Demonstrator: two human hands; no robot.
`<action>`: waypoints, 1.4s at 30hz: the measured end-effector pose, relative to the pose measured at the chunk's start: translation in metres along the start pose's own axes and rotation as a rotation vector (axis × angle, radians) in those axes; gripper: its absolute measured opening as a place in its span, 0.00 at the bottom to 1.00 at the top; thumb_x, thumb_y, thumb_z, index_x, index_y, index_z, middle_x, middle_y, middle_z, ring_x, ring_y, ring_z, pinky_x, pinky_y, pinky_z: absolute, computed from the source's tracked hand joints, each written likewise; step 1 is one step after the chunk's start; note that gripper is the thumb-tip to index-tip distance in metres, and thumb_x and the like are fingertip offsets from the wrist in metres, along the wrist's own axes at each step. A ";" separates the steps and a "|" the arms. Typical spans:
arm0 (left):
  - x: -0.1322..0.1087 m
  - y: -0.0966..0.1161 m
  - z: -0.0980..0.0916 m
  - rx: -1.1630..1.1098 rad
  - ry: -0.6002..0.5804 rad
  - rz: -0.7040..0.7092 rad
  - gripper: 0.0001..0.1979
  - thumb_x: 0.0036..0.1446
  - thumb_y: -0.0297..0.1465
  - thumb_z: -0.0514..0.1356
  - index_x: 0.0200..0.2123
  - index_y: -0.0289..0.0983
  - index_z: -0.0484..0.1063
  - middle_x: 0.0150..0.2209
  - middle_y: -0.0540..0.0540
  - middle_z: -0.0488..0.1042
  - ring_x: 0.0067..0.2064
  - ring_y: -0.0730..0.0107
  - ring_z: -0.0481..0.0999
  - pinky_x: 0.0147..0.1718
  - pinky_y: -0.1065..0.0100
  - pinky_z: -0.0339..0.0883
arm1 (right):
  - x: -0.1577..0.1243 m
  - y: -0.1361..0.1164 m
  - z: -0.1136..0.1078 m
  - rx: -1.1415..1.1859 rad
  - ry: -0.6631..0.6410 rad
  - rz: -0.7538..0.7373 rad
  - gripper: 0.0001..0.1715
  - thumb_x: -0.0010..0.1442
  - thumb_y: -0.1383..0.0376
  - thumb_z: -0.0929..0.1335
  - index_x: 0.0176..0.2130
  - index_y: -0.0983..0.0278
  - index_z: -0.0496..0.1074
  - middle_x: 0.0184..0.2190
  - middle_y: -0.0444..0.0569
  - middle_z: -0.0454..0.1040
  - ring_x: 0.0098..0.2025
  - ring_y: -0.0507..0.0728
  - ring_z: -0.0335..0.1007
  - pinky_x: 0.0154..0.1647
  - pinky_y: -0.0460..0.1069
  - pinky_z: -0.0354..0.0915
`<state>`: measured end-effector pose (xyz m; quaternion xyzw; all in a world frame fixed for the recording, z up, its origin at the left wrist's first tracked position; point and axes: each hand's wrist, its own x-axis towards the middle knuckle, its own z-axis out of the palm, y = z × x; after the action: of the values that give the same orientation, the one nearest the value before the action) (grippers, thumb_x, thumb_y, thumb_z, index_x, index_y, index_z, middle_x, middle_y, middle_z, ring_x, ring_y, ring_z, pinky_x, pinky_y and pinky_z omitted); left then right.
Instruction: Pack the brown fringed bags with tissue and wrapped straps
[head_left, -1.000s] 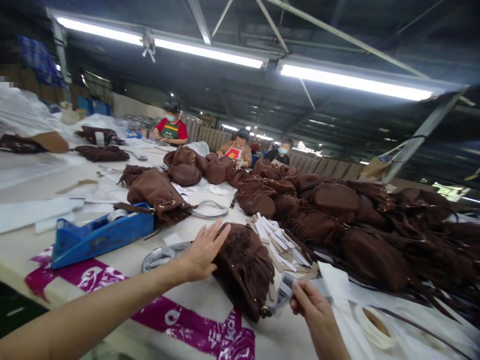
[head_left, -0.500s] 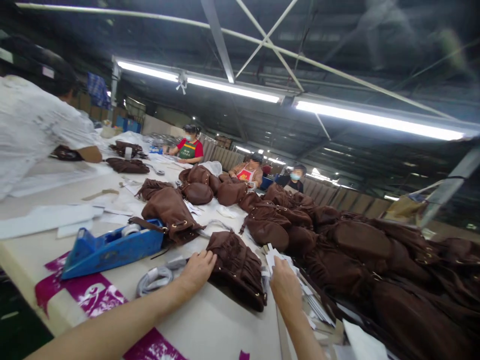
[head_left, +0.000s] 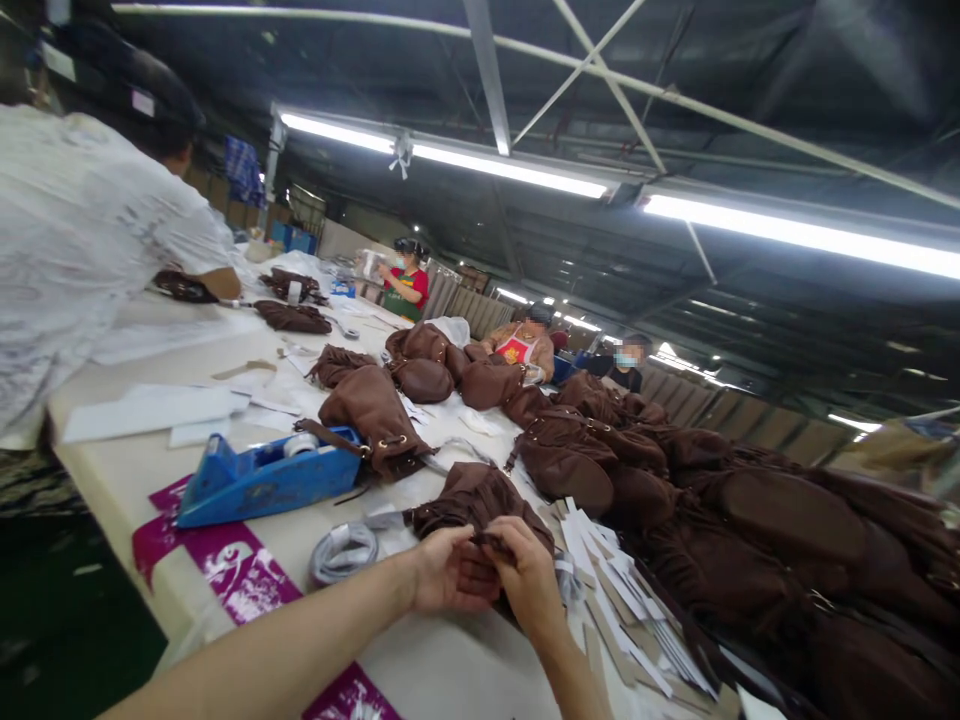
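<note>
A dark brown drawstring bag (head_left: 484,492) lies on the table in front of me, its lower part hidden behind my hands. My right hand (head_left: 527,572) pinches a small dark brown piece of it, perhaps a strap end. Close against it, my left hand (head_left: 456,572) has its fingers curled and its thumb at the same piece. A coil of grey cord (head_left: 343,553) rests left of the bag. Cut white paper and card strips (head_left: 611,570) are spread to the right of my hands.
A blue tape dispenser (head_left: 270,480) stands at the left on purple-and-white printed film (head_left: 232,575). Brown bags (head_left: 780,510) are heaped along the right and back. White plastic sheeting (head_left: 105,220) bulges at far left. Several people work around the table, one in a red top (head_left: 409,285).
My right hand has left the paper strips and moved to the bag. My left hand has come from the bag's left side to its front, beside the right. The view has shifted.
</note>
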<state>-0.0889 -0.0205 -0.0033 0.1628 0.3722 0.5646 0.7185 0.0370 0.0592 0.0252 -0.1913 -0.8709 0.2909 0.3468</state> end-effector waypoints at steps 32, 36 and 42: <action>0.003 -0.010 0.002 0.391 0.194 -0.220 0.17 0.65 0.36 0.50 0.27 0.33 0.67 0.19 0.49 0.69 0.21 0.71 0.73 0.28 0.65 0.72 | -0.016 0.032 0.002 -0.716 -0.405 -0.200 0.37 0.57 0.73 0.64 0.62 0.46 0.60 0.69 0.51 0.46 0.52 0.63 0.67 0.47 0.53 0.65; -0.007 -0.015 -0.001 0.418 0.221 -0.237 0.19 0.65 0.32 0.46 0.26 0.31 0.68 0.20 0.45 0.72 0.24 0.68 0.76 0.24 0.69 0.70 | -0.024 0.037 0.016 -0.814 -0.316 -0.211 0.34 0.59 0.71 0.64 0.61 0.46 0.62 0.67 0.54 0.51 0.46 0.64 0.68 0.42 0.55 0.66; -0.023 -0.021 -0.003 0.433 0.206 -0.278 0.18 0.65 0.34 0.48 0.26 0.32 0.68 0.22 0.44 0.74 0.25 0.68 0.77 0.24 0.72 0.70 | -0.033 0.037 0.021 -0.847 -0.247 -0.221 0.34 0.60 0.72 0.62 0.61 0.45 0.61 0.66 0.53 0.54 0.43 0.63 0.67 0.39 0.54 0.65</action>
<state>-0.0784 -0.0486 -0.0109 0.2019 0.5740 0.3816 0.6958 0.0491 0.0620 -0.0276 -0.1862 -0.9632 -0.1090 0.1603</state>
